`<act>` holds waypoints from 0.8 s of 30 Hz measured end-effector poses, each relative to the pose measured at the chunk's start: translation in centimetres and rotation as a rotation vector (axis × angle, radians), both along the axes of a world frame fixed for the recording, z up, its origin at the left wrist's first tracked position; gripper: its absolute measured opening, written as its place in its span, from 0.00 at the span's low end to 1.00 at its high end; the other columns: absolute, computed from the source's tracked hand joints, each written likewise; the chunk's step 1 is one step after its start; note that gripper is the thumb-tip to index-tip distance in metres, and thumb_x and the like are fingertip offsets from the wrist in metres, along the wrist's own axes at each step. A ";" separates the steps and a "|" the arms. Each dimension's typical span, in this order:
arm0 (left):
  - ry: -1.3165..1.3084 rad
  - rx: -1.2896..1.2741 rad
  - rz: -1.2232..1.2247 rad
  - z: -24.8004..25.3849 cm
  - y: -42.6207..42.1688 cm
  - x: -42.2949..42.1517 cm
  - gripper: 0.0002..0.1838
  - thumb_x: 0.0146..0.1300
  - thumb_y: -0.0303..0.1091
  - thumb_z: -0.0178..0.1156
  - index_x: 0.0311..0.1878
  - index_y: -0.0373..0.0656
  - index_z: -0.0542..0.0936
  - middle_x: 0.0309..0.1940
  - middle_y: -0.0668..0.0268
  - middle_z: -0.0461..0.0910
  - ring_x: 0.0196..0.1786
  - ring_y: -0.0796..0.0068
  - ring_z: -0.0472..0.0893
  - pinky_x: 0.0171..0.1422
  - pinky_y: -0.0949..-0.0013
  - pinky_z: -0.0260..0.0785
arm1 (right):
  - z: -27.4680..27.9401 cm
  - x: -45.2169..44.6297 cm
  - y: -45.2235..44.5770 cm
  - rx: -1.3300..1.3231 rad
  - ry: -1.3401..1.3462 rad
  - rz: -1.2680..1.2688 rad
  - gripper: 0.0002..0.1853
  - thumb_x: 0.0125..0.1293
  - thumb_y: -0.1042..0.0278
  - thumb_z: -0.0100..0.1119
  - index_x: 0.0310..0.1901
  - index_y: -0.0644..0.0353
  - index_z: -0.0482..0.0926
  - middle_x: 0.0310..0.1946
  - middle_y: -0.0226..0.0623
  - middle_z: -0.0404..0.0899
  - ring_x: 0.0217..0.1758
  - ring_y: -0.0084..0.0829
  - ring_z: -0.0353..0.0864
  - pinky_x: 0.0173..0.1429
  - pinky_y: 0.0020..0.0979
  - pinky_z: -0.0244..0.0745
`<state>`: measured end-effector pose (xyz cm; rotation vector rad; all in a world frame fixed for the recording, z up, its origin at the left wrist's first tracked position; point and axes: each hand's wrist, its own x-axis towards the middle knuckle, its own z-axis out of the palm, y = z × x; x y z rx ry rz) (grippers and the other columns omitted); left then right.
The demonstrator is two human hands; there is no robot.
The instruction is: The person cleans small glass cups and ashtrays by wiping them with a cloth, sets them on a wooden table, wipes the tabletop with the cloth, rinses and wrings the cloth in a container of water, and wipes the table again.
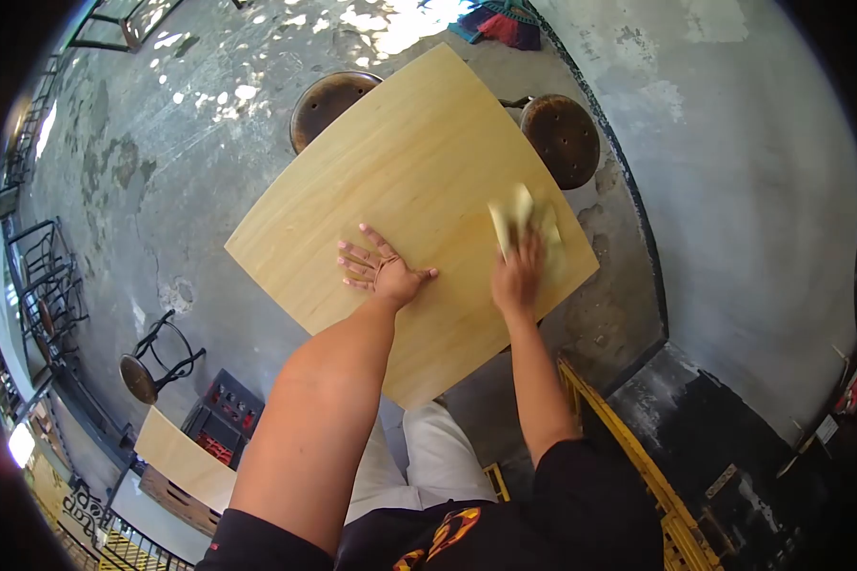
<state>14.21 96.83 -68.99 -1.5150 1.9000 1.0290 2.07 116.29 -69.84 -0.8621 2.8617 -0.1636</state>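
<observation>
Grey concrete floor (190, 162) surrounds your pale wooden tabletop (419, 143), with one stool (331, 100) beyond its far left edge and another (562, 141) beyond its far right. Your left hand (388, 273) lies palm down near the middle, spread wide and holding nothing. Your right hand (519, 271) is on what looks like a pale cloth (500, 226) towards the tabletop's right corner; blur hides how far that hand is closed, so I cannot tell its grip. Expect the cloth to be light, soft and tough, apt to bunch or slide; hold it across its middle, pressing flat.
</observation>
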 end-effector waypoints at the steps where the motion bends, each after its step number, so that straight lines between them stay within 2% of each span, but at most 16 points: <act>1: 0.002 0.005 0.002 0.1 -0.1 0.0 0.87 0.41 0.57 0.84 0.77 0.54 0.13 0.73 0.32 0.05 0.76 0.25 0.10 0.73 0.20 0.18 | 1.0 2.7 3.2 0.098 -0.018 -0.055 0.30 0.79 0.59 0.47 0.77 0.62 0.61 0.80 0.49 0.53 0.84 0.54 0.47 0.84 0.56 0.45; 3: 0.025 0.019 0.016 0.1 -0.1 0.1 0.87 0.41 0.56 0.84 0.77 0.55 0.13 0.73 0.32 0.05 0.76 0.25 0.10 0.73 0.20 0.17 | 0.3 6.8 8.5 0.067 -0.096 -0.168 0.33 0.80 0.54 0.43 0.79 0.62 0.55 0.81 0.52 0.49 0.85 0.54 0.44 0.84 0.56 0.41; 6: 0.029 0.027 0.028 0.5 -0.3 0.1 0.87 0.41 0.55 0.84 0.78 0.55 0.14 0.73 0.33 0.05 0.76 0.24 0.10 0.73 0.20 0.18 | -2.0 8.2 7.5 -0.097 -0.076 -0.446 0.36 0.81 0.48 0.39 0.81 0.61 0.50 0.82 0.53 0.46 0.85 0.57 0.40 0.84 0.59 0.34; 8: 0.031 0.017 0.026 0.5 -0.3 0.1 0.87 0.40 0.55 0.84 0.78 0.55 0.14 0.73 0.33 0.04 0.76 0.24 0.10 0.73 0.19 0.18 | -4.6 6.4 2.4 0.027 0.038 -0.631 0.38 0.80 0.43 0.36 0.81 0.62 0.48 0.83 0.53 0.43 0.85 0.59 0.36 0.82 0.64 0.29; 10: 0.035 -0.008 0.032 0.1 -0.1 0.0 0.87 0.40 0.55 0.84 0.78 0.55 0.14 0.73 0.33 0.04 0.75 0.24 0.10 0.73 0.19 0.18 | -3.9 2.4 -4.9 0.057 -0.001 -0.588 0.39 0.80 0.42 0.37 0.80 0.63 0.50 0.83 0.52 0.41 0.86 0.59 0.34 0.80 0.68 0.28; 11: 0.037 -0.004 0.031 0.1 -0.2 -0.2 0.87 0.40 0.55 0.84 0.78 0.55 0.14 0.73 0.33 0.04 0.75 0.24 0.10 0.73 0.19 0.18 | -4.4 0.4 -8.5 -0.029 0.090 -0.536 0.39 0.78 0.42 0.39 0.80 0.63 0.53 0.83 0.51 0.43 0.86 0.59 0.33 0.80 0.69 0.27; 12: 0.032 0.001 0.026 0.2 -0.3 -0.2 0.87 0.41 0.55 0.84 0.78 0.56 0.14 0.73 0.33 0.04 0.75 0.24 0.10 0.73 0.19 0.18 | -4.1 -1.2 -12.5 0.002 0.090 -0.494 0.38 0.77 0.43 0.43 0.79 0.62 0.56 0.83 0.49 0.44 0.86 0.58 0.34 0.79 0.70 0.27; 13: 0.024 0.007 0.016 0.2 -0.2 0.1 0.87 0.41 0.55 0.84 0.78 0.56 0.14 0.73 0.33 0.04 0.75 0.23 0.10 0.73 0.19 0.18 | -7.7 -3.0 -15.1 -0.006 0.233 -0.368 0.38 0.76 0.45 0.46 0.79 0.61 0.58 0.83 0.45 0.47 0.85 0.58 0.36 0.79 0.70 0.27; 14: 0.036 -0.021 0.020 -0.3 0.0 0.3 0.86 0.41 0.55 0.84 0.78 0.56 0.14 0.73 0.33 0.04 0.75 0.24 0.10 0.73 0.19 0.18 | -5.6 -4.2 -19.6 -0.224 0.175 -0.395 0.36 0.75 0.45 0.46 0.77 0.59 0.61 0.83 0.41 0.48 0.85 0.57 0.37 0.79 0.70 0.29; 15: 0.048 -0.048 0.024 -1.0 0.3 0.5 0.86 0.42 0.56 0.83 0.77 0.56 0.14 0.73 0.32 0.04 0.75 0.24 0.10 0.73 0.20 0.18 | -4.7 -5.1 -23.3 -0.208 0.160 -0.298 0.33 0.76 0.45 0.46 0.75 0.58 0.67 0.83 0.39 0.50 0.85 0.55 0.39 0.80 0.68 0.30; 17: 0.045 -0.074 0.024 -1.7 0.5 0.5 0.86 0.43 0.56 0.83 0.77 0.56 0.13 0.73 0.32 0.04 0.76 0.24 0.10 0.73 0.20 0.18 | -4.1 -6.3 -28.9 -0.219 0.073 -0.098 0.30 0.77 0.46 0.44 0.72 0.56 0.72 0.82 0.38 0.53 0.85 0.56 0.42 0.80 0.68 0.32; 19: 0.016 -0.074 0.023 -1.7 0.5 0.2 0.85 0.43 0.57 0.82 0.77 0.56 0.13 0.73 0.32 0.04 0.76 0.24 0.10 0.73 0.20 0.18 | -2.3 -6.6 -31.3 -0.256 -0.039 0.302 0.29 0.77 0.46 0.44 0.70 0.57 0.74 0.80 0.38 0.57 0.84 0.54 0.46 0.80 0.69 0.33; 22: 0.022 -0.058 0.002 -1.1 0.4 0.4 0.86 0.43 0.58 0.82 0.77 0.56 0.13 0.73 0.33 0.04 0.76 0.25 0.10 0.73 0.20 0.17 | -3.2 -5.7 -31.7 -0.295 -0.083 0.560 0.29 0.77 0.47 0.44 0.68 0.59 0.75 0.78 0.39 0.61 0.83 0.50 0.51 0.82 0.63 0.38; 24: -0.014 -0.027 -0.009 -0.4 0.2 -0.1 0.86 0.42 0.59 0.82 0.77 0.56 0.12 0.73 0.33 0.04 0.76 0.26 0.10 0.73 0.20 0.17 | -4.1 -4.9 -28.7 -0.430 -0.151 0.599 0.29 0.77 0.48 0.44 0.67 0.62 0.75 0.76 0.40 0.64 0.82 0.48 0.55 0.83 0.57 0.43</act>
